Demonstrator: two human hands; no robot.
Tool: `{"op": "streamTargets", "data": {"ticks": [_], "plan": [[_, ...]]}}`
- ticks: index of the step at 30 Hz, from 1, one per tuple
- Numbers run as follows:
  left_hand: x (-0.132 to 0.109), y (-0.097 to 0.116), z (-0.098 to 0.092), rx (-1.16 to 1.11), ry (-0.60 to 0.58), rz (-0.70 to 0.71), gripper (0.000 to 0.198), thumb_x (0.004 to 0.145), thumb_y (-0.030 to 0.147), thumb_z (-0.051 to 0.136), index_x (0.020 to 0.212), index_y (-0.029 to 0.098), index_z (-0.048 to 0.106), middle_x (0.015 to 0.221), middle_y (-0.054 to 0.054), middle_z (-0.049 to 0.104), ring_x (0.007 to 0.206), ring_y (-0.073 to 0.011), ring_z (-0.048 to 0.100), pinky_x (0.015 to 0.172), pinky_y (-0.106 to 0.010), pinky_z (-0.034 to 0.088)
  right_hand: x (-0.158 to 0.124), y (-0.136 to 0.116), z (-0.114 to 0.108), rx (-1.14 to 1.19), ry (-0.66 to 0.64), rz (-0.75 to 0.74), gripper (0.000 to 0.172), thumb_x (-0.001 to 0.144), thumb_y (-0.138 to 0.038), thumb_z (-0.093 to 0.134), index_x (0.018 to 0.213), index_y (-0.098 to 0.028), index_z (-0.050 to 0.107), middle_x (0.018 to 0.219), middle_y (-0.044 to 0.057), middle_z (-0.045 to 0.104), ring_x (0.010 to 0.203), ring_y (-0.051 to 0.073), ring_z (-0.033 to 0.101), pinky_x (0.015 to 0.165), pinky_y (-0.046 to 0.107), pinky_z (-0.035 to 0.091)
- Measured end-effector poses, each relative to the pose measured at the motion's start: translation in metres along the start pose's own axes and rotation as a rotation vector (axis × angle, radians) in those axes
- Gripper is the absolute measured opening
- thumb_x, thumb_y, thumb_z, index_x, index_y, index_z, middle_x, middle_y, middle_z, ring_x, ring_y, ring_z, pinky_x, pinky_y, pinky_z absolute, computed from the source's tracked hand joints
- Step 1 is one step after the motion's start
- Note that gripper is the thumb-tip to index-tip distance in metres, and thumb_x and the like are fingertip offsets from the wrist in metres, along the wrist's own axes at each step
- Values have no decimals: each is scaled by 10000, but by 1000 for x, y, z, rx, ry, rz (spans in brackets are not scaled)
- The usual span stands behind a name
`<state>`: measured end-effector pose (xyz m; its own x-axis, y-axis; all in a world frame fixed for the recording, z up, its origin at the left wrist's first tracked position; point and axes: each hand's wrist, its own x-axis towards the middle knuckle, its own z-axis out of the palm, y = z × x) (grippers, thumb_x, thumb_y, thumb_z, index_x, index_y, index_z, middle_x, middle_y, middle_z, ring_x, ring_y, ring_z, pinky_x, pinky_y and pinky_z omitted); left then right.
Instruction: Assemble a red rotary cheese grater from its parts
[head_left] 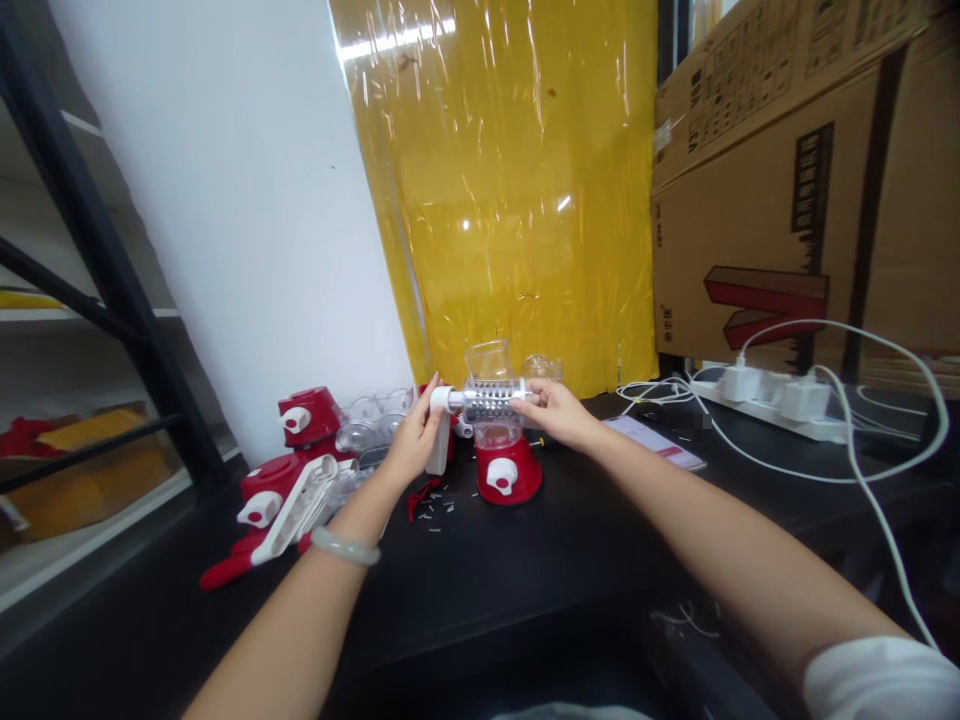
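Note:
A metal grater drum (491, 401) lies level between my hands, in front of the clear plastic hopper of a rotary grater. Its red base (517, 484) with a white knob (502, 477) stands upright on the table. My left hand (414, 436) is closed around the white crank handle (440, 398), whose shaft meets the drum's left end. My right hand (559, 411) pinches the drum's white-rimmed right end. Whether the drum sits inside the housing or just before it, I cannot tell.
More red bases (309, 420), white crank handles (300, 508) and clear plastic parts (375, 415) are piled at left. Small scraps and a red piece (422, 497) lie nearby. A paper booklet (656, 442), a power strip (772, 405) with white cables and a large carton (787, 220) are at right.

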<state>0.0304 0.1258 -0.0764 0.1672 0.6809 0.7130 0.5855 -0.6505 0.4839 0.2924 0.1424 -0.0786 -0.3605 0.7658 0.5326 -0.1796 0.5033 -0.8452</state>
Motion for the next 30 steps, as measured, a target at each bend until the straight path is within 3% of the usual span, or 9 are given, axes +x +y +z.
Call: {"op": "streamTargets", "data": {"ticks": [13,23,30], "plan": [[0,-3,-6,-125,-36,14,662,973,564,475,1524,206,397,1536,-121,486,1469,-262,383,1235,-425,262,-1,1,4,-118,17,-43,329,792,-429,735,965,-169,631,828,50,725,779,183,680,735,317,533],[0,3,-10,-198,-51,8,718,941,608,520,1507,177,430,1536,-146,481,1441,-288,426,1224,-441,291,-10,-12,13,-300,74,-143,303,815,-446,689,929,-172,626,699,-3,617,631,131,538,595,255,415],[-2,5,-3,-125,-14,-8,712,939,584,533,1515,178,432,1535,-143,480,1432,-285,443,1222,-447,297,-11,-12,15,-318,61,-159,276,834,-439,678,917,-183,619,674,-10,605,612,133,528,582,259,421]]}}
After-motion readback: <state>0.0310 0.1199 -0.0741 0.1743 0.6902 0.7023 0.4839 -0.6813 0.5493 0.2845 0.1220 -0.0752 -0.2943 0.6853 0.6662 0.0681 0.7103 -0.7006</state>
